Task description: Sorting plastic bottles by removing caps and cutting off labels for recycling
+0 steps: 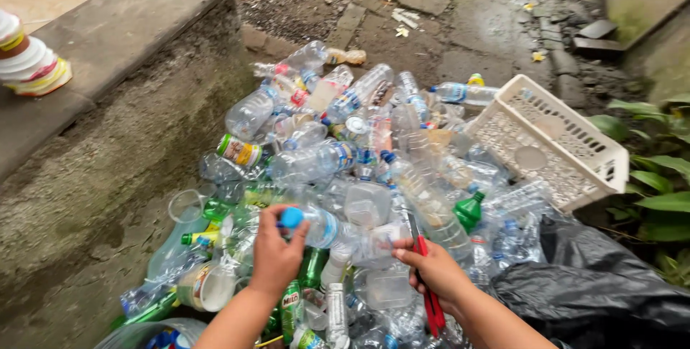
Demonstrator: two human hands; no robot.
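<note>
the left hand [277, 252] pinches the blue cap of a clear bottle [320, 225] lying at the near edge of the bottle heap [345, 155]. at its 3 o'clock the right hand [433, 270] is closed around a red-handled cutter [428, 277]. a white crate [553, 140] lies tipped at 2 o'clock, a black bag [596, 284] at 4, a concrete step [122, 69] walls 10 o'clock; bare ground opens at 12

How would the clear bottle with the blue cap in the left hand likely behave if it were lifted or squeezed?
The clear bottle with the blue cap looks empty and thin-walled, so it is probably light and would dent under a squeeze. The left hand grips it near the cap. Its round body would likely roll if set down on the loose pile of plastic bottles.
</note>
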